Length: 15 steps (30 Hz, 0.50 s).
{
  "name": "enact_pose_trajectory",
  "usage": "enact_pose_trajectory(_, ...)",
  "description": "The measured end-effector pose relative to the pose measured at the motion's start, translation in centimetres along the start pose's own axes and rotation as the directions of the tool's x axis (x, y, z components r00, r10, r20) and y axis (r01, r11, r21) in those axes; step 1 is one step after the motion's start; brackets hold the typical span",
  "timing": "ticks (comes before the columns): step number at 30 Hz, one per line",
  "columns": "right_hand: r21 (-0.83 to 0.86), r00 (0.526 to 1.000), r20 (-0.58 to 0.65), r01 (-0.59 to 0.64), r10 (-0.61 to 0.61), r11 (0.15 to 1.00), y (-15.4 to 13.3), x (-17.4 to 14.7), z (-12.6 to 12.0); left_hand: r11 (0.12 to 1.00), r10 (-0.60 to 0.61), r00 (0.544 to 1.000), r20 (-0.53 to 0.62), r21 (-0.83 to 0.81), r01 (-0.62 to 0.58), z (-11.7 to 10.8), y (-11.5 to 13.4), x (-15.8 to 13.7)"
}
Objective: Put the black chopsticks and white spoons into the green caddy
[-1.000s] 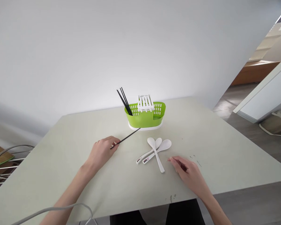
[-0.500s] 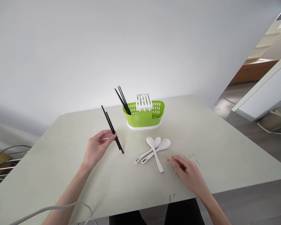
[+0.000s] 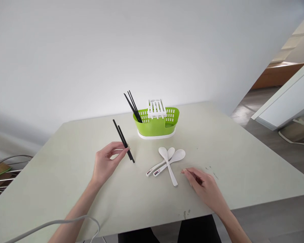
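My left hand (image 3: 108, 160) pinches a pair of black chopsticks (image 3: 122, 136) between thumb and fingers, tilted above the table and left of the spoons. My right hand (image 3: 202, 185) rests at the table with its fingers curled together and nothing visible in them. Just left of it lie three white spoons (image 3: 170, 170), crossed over each other, two with printed handle ends. Behind them stands a green utensil basket (image 3: 152, 128) on a white base, with a white slatted rack (image 3: 157, 108) at its middle. Several black chopsticks (image 3: 133, 106) lean in its left compartment.
The pale table (image 3: 73, 162) meets a white wall (image 3: 96, 60) at the back. A grey cable (image 3: 55, 222) crosses the front left near my forearm. A wire rack (image 3: 7, 172) stands beyond the left edge.
My left hand has moved slightly right with the chopsticks, which are tilted a little lower. My right hand and the spoons stay much the same.
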State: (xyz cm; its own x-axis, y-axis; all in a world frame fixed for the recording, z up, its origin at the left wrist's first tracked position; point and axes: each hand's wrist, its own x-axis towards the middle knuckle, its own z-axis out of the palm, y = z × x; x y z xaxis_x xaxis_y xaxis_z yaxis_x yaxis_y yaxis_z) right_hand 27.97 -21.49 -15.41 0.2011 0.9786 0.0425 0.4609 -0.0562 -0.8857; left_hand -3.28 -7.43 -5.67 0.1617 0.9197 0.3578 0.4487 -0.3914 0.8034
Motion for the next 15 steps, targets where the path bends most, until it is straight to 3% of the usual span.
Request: enact_pose_trajectory(15, -0.026, 1.000, -0.008, 0.001, -0.001, 1.000, 0.1, 0.1, 0.0, 0.998, 0.061, 0.997, 0.041, 0.030, -0.062, 0.8, -1.2, -0.7)
